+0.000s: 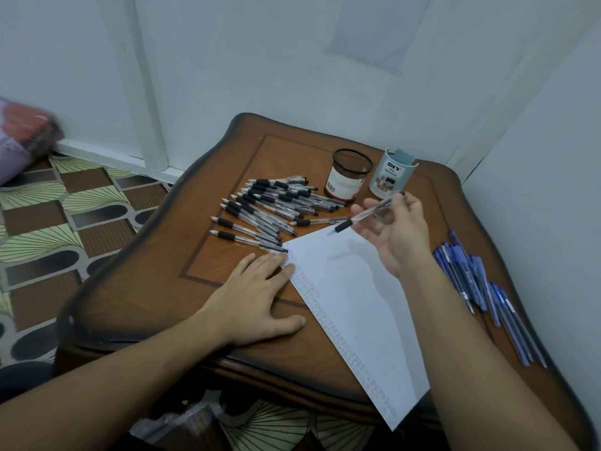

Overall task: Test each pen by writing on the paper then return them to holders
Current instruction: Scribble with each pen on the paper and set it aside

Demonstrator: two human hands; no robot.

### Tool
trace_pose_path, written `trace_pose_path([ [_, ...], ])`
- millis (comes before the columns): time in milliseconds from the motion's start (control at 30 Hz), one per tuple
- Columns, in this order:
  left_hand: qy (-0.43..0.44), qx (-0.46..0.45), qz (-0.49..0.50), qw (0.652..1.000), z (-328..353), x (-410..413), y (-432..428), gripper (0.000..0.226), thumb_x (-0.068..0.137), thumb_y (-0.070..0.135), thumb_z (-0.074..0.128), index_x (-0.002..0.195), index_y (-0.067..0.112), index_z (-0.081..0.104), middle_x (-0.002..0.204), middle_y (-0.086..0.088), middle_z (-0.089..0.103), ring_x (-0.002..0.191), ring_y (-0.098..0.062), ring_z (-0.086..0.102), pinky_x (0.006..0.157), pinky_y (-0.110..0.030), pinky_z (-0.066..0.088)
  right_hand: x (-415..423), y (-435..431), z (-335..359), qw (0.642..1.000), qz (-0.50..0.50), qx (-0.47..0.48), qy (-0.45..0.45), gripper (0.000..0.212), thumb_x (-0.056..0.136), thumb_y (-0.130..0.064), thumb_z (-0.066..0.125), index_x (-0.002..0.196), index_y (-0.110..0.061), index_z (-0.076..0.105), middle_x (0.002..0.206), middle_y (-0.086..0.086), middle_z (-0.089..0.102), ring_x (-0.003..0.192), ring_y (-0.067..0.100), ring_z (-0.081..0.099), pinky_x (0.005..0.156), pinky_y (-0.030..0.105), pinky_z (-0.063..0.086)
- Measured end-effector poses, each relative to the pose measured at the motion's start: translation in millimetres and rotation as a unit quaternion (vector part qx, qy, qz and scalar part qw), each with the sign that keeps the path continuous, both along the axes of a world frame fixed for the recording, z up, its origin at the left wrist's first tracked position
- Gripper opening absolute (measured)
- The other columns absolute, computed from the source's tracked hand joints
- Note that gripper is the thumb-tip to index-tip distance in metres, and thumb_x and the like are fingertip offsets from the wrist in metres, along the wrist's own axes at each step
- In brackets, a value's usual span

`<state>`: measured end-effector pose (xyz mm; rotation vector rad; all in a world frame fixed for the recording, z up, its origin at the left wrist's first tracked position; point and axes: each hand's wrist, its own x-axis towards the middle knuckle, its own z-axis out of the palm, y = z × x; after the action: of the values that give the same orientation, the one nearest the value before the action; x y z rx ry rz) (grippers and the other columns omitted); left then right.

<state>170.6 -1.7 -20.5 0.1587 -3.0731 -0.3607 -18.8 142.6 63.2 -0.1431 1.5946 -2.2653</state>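
Your right hand (393, 236): raised, fingers loosely spread, pinching a clear pen (367, 216) with its black grip angled down-left; which fingers grip it is hard to tell.
Your left hand (253, 297): flat, fingers straight, fingertips pressing the paper (351, 304) at its left corner.
Paper: lies cornerwise, its near corner overhanging the front edge of the table (136, 271).
Black-grip pens (270, 206): loose heap just beyond your left hand, the nearest touching the paper's corner.
Mesh holder (349, 174), pale blue holder (392, 174): upright, side by side, beyond your right hand.
Blue pens (481, 288): along the table's right edge, with a strip of bare wood between them and the paper.
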Motion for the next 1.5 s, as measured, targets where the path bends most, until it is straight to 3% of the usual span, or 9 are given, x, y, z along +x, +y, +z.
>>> trace_pose_path([
  [100,-0.007,-0.001,-0.002,1.0,1,0,0,0.105,0.07,0.087,0.014,0.156,0.027,0.013,0.163,0.004,0.005,0.149,-0.011,0.0,0.117,-0.031,-0.013,10,10,0,1.0,0.001,-0.031,0.002,0.019,0.109,-0.032,0.03,0.121,-0.031,0.046,0.071,0.002,0.055,0.053,0.014,0.052,0.058,0.035,0.057],
  [200,-0.007,-0.002,-0.004,1.0,1,-1,0,0.105,0.07,0.087,0.014,0.156,0.028,0.013,0.163,0.004,0.006,0.149,-0.011,0.001,0.118,-0.031,-0.012,15,14,-5,0.999,0.023,-0.021,0.005,0.022,0.109,-0.027,0.034,0.124,-0.033,0.049,0.065,-0.001,0.049,0.046,0.009,0.035,0.042,0.018,0.028],
  [567,-0.011,0.007,-0.005,1.0,2,-2,0,0.105,0.069,0.087,0.014,0.156,0.028,0.015,0.163,0.004,0.007,0.149,-0.012,0.003,0.118,-0.032,-0.01,26,22,-16,0.997,0.068,-0.021,-0.013,0.021,0.103,-0.016,0.049,0.12,-0.01,0.06,0.047,-0.001,0.034,0.052,0.013,0.045,0.047,0.024,0.042],
  [667,-0.011,0.006,-0.003,1.0,2,-1,0,0.106,0.068,0.087,0.014,0.156,0.028,0.014,0.163,0.004,0.007,0.149,-0.012,0.003,0.118,-0.032,-0.01,26,26,-22,0.994,0.087,-0.024,-0.06,0.05,0.106,-0.042,0.035,0.101,-0.004,0.068,0.059,0.005,0.052,0.065,0.018,0.057,0.064,0.031,0.05],
  [800,-0.011,0.004,-0.002,1.0,3,-1,1,0.106,0.068,0.087,0.013,0.156,0.028,0.014,0.163,0.004,0.007,0.149,-0.011,0.002,0.118,-0.031,-0.011,23,33,-38,0.99,0.124,0.043,-0.056,0.079,0.098,-0.066,0.017,0.098,-0.005,0.067,0.058,0.009,0.054,0.053,0.017,0.049,0.052,0.027,0.034],
  [900,-0.013,0.002,-0.003,1.0,3,-1,1,0.107,0.067,0.087,0.012,0.156,0.028,0.014,0.163,0.004,0.007,0.149,-0.012,0.002,0.118,-0.031,-0.011,28,34,-47,0.983,0.171,0.07,0.004,0.053,0.094,-0.051,0.042,0.099,-0.005,0.068,0.076,0.013,0.072,0.063,0.021,0.065,0.048,0.023,0.043],
  [1000,-0.016,0.003,-0.004,1.0,2,-2,0,0.107,0.067,0.088,0.012,0.156,0.028,0.013,0.163,0.004,0.006,0.149,-0.012,0.001,0.117,-0.031,-0.011,34,27,-57,0.976,0.168,0.113,0.075,0.026,0.081,-0.038,0.065,0.07,-0.016,0.058,0.057,-0.001,0.052,0.053,0.015,0.042,0.048,0.021,0.032],
  [1233,-0.016,0.002,-0.003,1.0,2,-2,1,0.106,0.069,0.087,0.014,0.156,0.026,0.015,0.163,0.002,0.008,0.149,-0.013,0.003,0.118,-0.032,-0.01,44,20,-74,0.951,0.216,0.166,0.149,0.03,0.082,-0.027,0.072,0.075,-0.002,0.056,0.06,0.001,0.06,0.059,0.012,0.061,0.062,0.024,0.052],
  [1500,-0.018,0.003,-0.001,1.0,2,-2,1,0.106,0.069,0.087,0.013,0.156,0.027,0.015,0.163,0.004,0.008,0.149,-0.012,0.003,0.119,-0.033,-0.009,48,15,-86,0.933,0.132,0.257,0.214,0.036,0.077,-0.006,0.069,0.053,-0.011,0.042,0.051,0.001,0.035,0.049,0.009,0.037,0.054,0.027,0.032],
])
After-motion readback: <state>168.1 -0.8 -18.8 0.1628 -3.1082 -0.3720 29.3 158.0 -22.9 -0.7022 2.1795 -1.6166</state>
